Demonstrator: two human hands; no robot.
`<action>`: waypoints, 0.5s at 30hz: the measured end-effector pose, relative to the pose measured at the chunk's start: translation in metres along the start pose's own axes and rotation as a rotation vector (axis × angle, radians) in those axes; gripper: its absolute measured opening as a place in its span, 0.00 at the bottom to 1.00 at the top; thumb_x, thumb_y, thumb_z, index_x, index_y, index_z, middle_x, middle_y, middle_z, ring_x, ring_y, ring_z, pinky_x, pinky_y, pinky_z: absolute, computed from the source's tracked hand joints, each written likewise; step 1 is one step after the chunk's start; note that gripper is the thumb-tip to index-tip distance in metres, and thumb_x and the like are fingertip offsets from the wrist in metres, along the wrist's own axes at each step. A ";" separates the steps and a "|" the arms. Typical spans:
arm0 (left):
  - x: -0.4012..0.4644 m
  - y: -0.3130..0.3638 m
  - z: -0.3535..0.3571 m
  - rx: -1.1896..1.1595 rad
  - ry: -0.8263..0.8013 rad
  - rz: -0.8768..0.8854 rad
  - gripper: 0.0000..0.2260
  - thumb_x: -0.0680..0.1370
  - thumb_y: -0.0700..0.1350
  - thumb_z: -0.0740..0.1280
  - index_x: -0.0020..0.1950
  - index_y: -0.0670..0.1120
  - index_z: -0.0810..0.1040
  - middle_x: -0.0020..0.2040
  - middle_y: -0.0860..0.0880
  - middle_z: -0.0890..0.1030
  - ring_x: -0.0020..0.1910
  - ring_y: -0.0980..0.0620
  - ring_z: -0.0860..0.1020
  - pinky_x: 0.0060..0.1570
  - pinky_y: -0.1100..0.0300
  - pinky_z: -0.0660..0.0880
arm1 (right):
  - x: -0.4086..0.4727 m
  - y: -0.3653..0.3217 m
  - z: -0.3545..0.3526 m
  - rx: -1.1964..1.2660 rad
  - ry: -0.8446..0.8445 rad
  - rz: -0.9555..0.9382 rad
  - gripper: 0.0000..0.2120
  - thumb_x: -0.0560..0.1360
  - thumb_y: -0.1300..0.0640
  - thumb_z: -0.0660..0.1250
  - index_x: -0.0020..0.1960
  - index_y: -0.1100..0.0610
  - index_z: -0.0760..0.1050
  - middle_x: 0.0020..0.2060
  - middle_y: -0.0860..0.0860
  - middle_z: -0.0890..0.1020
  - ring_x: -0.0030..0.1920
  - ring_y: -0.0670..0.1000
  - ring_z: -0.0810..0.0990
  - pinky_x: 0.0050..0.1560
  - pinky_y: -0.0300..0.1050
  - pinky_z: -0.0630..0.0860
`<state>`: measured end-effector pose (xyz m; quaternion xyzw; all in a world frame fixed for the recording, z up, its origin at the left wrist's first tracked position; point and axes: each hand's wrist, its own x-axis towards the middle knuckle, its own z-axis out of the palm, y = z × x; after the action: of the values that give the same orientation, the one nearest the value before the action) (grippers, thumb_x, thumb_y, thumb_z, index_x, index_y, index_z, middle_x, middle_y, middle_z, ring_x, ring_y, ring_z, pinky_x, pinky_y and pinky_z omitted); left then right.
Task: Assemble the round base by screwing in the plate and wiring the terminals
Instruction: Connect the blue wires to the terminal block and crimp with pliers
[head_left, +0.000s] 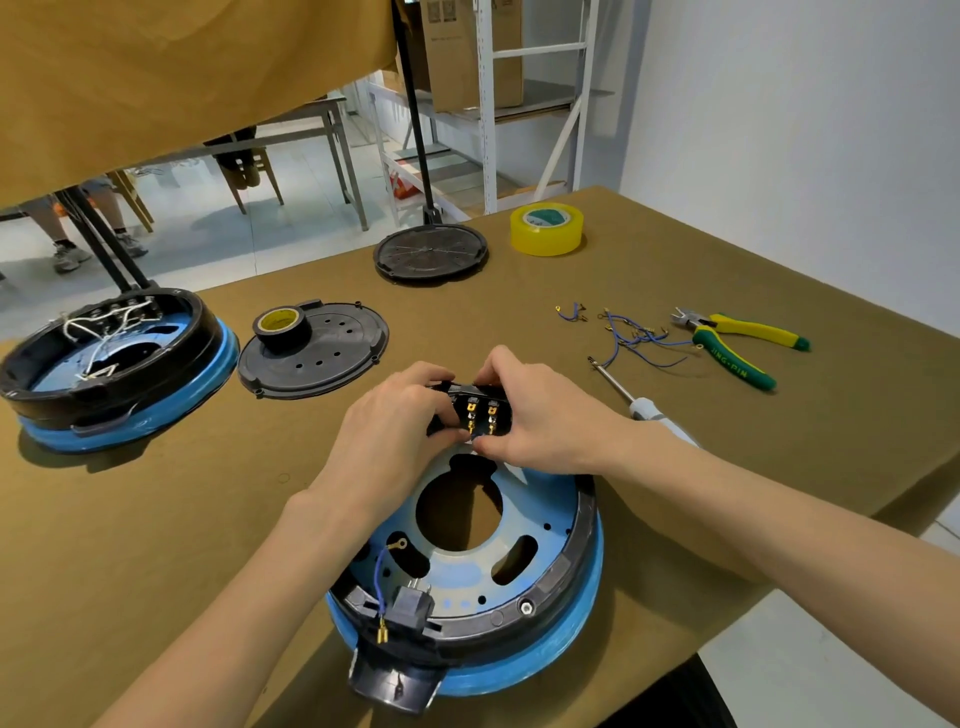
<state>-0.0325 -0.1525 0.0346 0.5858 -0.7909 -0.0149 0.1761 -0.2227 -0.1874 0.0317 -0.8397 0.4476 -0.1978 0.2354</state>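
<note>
A round blue and black base (566, 587) lies open side up in front of me, with a short blue wire (383, 577) and a black plug block at its near rim. At its far rim a black terminal block (480, 413) with brass terminals stands between my hands. My left hand (395, 426) grips the block's left side. My right hand (540, 415) holds its right side and pinches something small at the block's lower edge; what it is I cannot tell. A black perforated plate (332, 358) lies further left on the table.
A second wired base (114, 364) sits at the far left. Black tape (283, 325) rests on the plate. Another black disc (431, 252) and a yellow tape roll (546, 228) lie at the back. Loose blue wires (636, 338), pliers (737, 345) and a screwdriver (641, 405) lie on the right.
</note>
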 end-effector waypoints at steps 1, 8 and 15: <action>0.000 0.000 -0.001 -0.029 0.005 -0.013 0.04 0.75 0.50 0.77 0.46 0.52 0.87 0.68 0.55 0.78 0.63 0.50 0.77 0.58 0.53 0.76 | 0.002 -0.001 0.000 -0.036 0.012 0.006 0.26 0.72 0.47 0.78 0.58 0.52 0.65 0.51 0.52 0.82 0.47 0.53 0.82 0.45 0.55 0.81; 0.000 -0.018 -0.010 -0.375 -0.043 -0.036 0.13 0.75 0.39 0.76 0.51 0.55 0.79 0.60 0.57 0.81 0.55 0.62 0.79 0.51 0.79 0.71 | 0.004 0.000 0.005 -0.113 0.079 -0.043 0.31 0.73 0.45 0.77 0.70 0.56 0.72 0.58 0.53 0.84 0.54 0.53 0.82 0.53 0.53 0.81; 0.005 -0.029 -0.012 -0.432 -0.077 -0.050 0.14 0.79 0.43 0.70 0.63 0.54 0.78 0.58 0.60 0.81 0.60 0.64 0.78 0.54 0.73 0.69 | 0.009 -0.002 0.002 -0.137 0.047 -0.113 0.29 0.73 0.47 0.77 0.70 0.53 0.71 0.58 0.51 0.83 0.56 0.51 0.80 0.55 0.49 0.78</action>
<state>-0.0033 -0.1645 0.0405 0.5528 -0.7609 -0.2107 0.2666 -0.2156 -0.1935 0.0325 -0.8728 0.4173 -0.1995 0.1555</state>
